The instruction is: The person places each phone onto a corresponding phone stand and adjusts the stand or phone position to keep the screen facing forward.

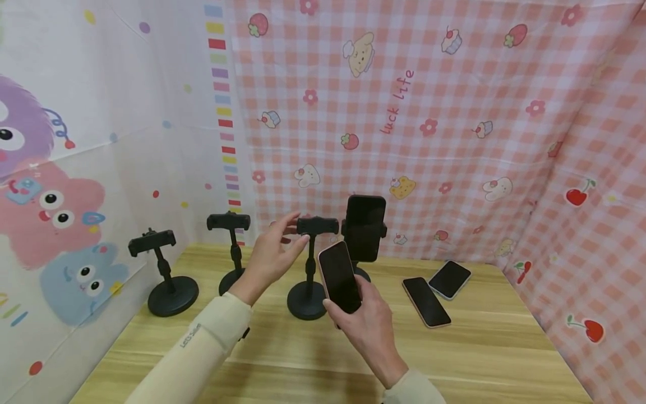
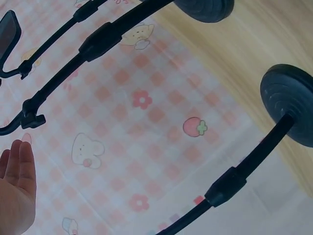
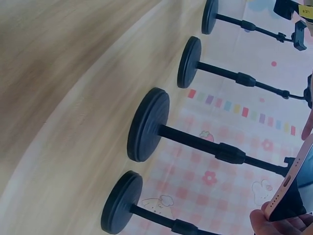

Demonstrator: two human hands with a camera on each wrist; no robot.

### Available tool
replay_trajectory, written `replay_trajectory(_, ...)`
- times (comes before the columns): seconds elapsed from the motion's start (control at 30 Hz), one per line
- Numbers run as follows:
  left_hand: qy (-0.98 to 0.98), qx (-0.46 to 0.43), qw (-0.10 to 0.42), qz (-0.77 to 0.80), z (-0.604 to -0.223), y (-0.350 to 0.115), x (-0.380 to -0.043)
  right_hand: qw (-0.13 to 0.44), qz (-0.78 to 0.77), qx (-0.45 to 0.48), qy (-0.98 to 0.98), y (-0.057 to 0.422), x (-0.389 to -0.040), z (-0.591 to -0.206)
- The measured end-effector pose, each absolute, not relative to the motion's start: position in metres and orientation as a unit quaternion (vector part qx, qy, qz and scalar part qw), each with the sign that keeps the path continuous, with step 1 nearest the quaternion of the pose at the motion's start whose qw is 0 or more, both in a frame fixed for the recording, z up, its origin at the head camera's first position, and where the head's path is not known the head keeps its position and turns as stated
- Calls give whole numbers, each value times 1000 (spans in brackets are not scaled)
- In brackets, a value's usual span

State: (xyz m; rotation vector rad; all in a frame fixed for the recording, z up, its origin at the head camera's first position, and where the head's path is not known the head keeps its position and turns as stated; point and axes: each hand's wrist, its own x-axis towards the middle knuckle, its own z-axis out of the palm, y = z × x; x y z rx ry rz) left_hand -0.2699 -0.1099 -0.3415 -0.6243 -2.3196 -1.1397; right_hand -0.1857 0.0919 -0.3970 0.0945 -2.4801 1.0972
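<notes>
My right hand [image 1: 370,325] grips a smartphone [image 1: 339,275] with a pink edge, its dark screen toward me, tilted in front of a black phone stand [image 1: 312,255]. In the right wrist view, fingers wrap the lower end of the phone [image 3: 288,191]. My left hand [image 1: 275,249] is raised beside that stand's empty clamp [image 1: 318,225], fingertips right at the clamp's left end and thumb spread below. In the left wrist view, the left hand [image 2: 18,188] shows straight fingers under the clamp. To the right, another stand holds a black phone [image 1: 364,227] upright.
Two more black stands with bare clamps, one at the far left [image 1: 173,294] and one [image 1: 235,252] behind my left forearm, stand on the wooden table [image 1: 484,348]. Two phones lie at the right, a pink-edged one [image 1: 426,302] touching a light-edged one [image 1: 450,279]. Patterned cloth [image 1: 454,84] walls the table.
</notes>
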Motion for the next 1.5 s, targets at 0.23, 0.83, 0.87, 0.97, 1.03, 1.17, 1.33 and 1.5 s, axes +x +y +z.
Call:
replay_trajectory(0.23, -845, -243, 254, -402, -336, -108, -270, 226, 405, 51, -884, 84, -189, -389)
replay_trajectory(0.83, -834, -285, 285, -376, -331, -107, -272, 251, 431, 75, -863, 73, -201, -372)
replay_trajectory(0.87, -835, -285, 283, -378, -330, -107, -272, 254, 433, 78, -861, 73, -202, -371)
replay_trajectory(0.97, -834, -283, 278, -384, -330, -106, -271, 259, 435, 82, -858, 72, -204, -369)
replay_trajectory(1.03, -835, -280, 278, -384, -330, -106, -271, 259, 437, 80, -858, 72, -206, -367)
replay_trajectory(1.17, -834, -278, 279, -385, -329, -105, -271, 252, 439, 69, -860, 70, -208, -364)
replay_trajectory(1.33, -834, -280, 286, -381, -330, -105, -271, 254, 447, 70, -855, 67, -209, -361)
replay_trajectory(1.5, -828, -283, 294, -385, -330, -104, -271, 251, 463, 71, -847, 62, -210, -358)
